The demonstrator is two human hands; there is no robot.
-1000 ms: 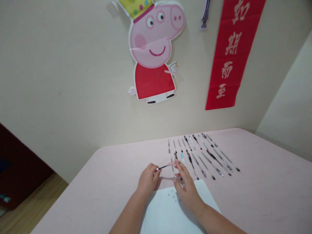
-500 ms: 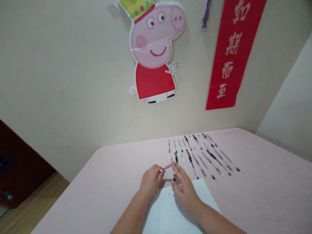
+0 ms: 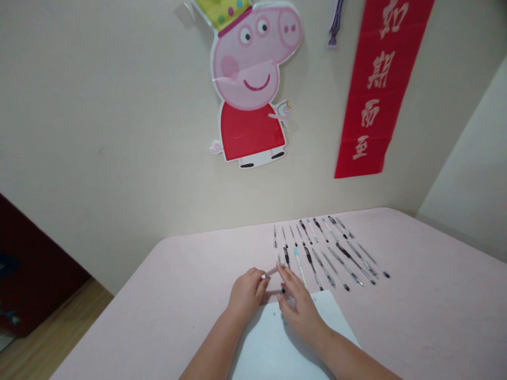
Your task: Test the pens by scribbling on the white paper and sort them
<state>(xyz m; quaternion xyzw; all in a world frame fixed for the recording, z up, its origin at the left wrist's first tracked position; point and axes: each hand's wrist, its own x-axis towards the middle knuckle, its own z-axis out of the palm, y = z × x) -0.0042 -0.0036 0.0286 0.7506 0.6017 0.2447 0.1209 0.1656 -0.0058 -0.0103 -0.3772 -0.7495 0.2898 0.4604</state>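
Note:
My left hand [image 3: 244,295] is closed, thumb and fingers pinching a slim pen [image 3: 264,276] with a white and reddish end. The pen points right, toward the fingertips of my right hand [image 3: 299,303]. Those fingers are stretched out, with the thumb apart from them. They seem to touch the pen's far end, though I cannot tell for sure. Beside and partly behind my right fingers lies another pen with a dark end [image 3: 283,290]. Under my wrists is a sheet of white paper [image 3: 269,348] with a few small dark marks near its top.
Several pens [image 3: 332,269] lie side by side in a near row, with a second row [image 3: 311,230] behind them toward the wall. The table [image 3: 158,295] has a pale pink cover. A cartoon pig cutout [image 3: 253,84] and a red banner [image 3: 380,89] hang on the wall.
My right fingertips have shifted slightly left, toward my left hand. My left hand keeps its hold on the pen with almost no movement.

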